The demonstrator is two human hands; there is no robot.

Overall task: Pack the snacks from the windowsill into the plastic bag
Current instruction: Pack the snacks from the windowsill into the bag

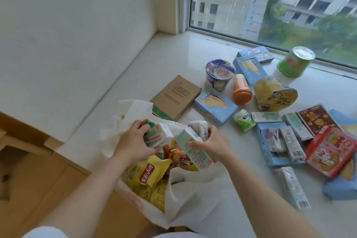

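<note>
At the windowsill (173,58) edge, the left hand (133,141) grips a green carton (154,134) and the right hand (210,144) grips a pale drink carton (190,149), both over the open plastic bag (185,189); bare sill lies left.

Bright daylight via window (270,2), soft shadows, slight blur, wide-angle edge warp.

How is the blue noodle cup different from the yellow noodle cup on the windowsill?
The blue noodle cup stands upright with its lid facing up; the yellow noodle cup lies tipped on its side. The blue one sits nearer the brown box; the yellow one sits nearer the window. Both are round, sealed, and still out on the windowsill, not in the bag.
</note>
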